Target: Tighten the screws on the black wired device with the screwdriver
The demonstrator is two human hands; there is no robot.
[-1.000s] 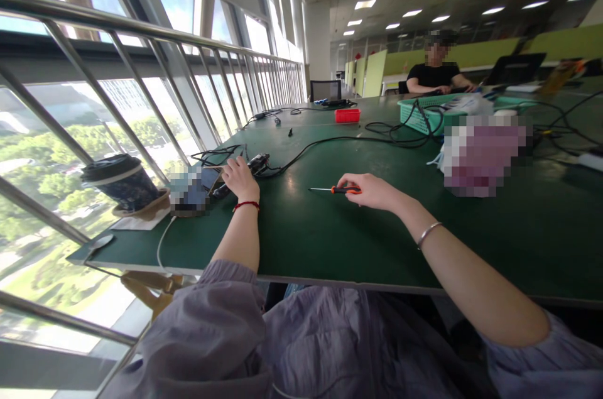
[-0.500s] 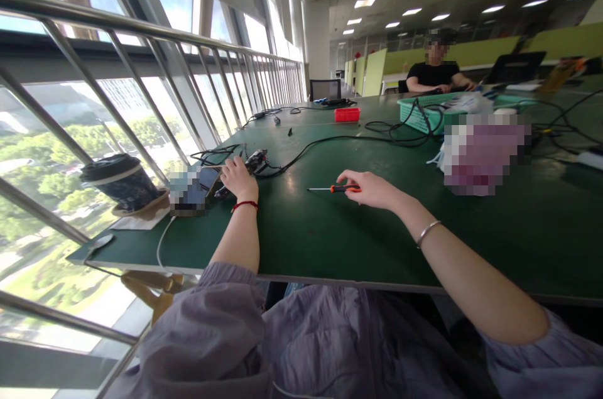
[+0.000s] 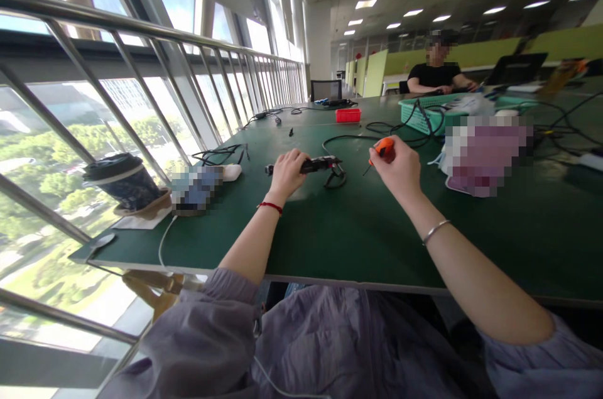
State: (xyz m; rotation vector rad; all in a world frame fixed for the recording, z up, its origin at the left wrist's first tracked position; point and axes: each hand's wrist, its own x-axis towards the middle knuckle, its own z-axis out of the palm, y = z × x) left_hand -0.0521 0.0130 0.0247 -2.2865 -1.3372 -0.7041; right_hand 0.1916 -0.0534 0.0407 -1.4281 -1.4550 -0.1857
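Note:
My left hand (image 3: 288,173) is closed over a dark, elongated device (image 3: 320,164) with a black cable at its right end. The palm and fingers hide much of this device, so its kind is unclear. To the right, my right hand (image 3: 398,166) grips an orange-and-black screwdriver (image 3: 385,147) by its handle. Its thin shaft points down and to the left, above the green table (image 3: 339,235). A gap separates the screwdriver's tip from the device.
Left of my hands lie a blurred phone (image 3: 198,188), a white case (image 3: 232,173) and a lidded cup (image 3: 123,182) by the railing. Farther back are a red box (image 3: 347,115), a green basket (image 3: 426,116) and loose cables. A person (image 3: 436,75) sits across the table.
My left hand has moved right, bringing the dark device away from the phone. My right hand has lifted the screwdriver and turned its tip downward.

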